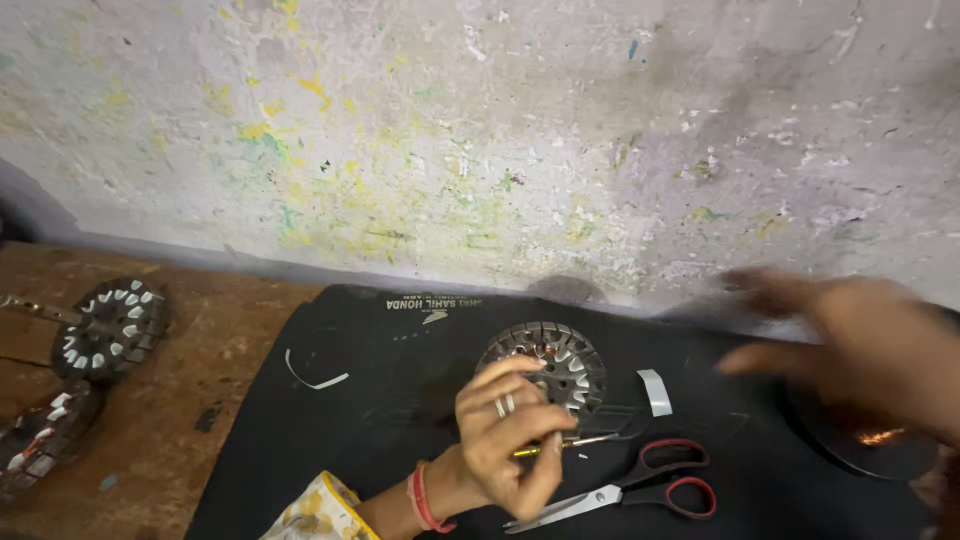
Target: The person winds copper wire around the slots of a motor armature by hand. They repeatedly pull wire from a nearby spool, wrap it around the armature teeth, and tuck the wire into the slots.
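- Left hand [505,440] low in the middle of the view, fingers curled and pinched together over the near edge of a round slotted motor core [545,365]; rings on one finger, red bangles at the wrist, patterned sleeve below.
- Thin brass-tipped tool [565,445] lying just under those fingers, running right towards the scissors; whether actually gripped or only resting beneath the hand, cannot tell.
- Motor core flat on a black mat [330,440], near the mat's middle, pale insulation slips in some slots and a glint of copper at its centre.
- Right hand [850,340] at the right edge, blurred with motion, fingers loosely spread and pointing left, holding nothing visible, hovering above a dark round disc [865,440] with a copper gleam on it.
- Red-handled scissors [640,485] closed on the mat, just right of the left hand, blades pointing left.
- Small white strip [655,392] on the mat between the motor core and the right hand; a curved white sliver [315,380] well left of the core.
- Two more slotted cores [110,328] and [45,435] on the bare wooden tabletop [200,330] at far left, well apart from both hands.
- Paint-flecked wall [500,130] behind everything.
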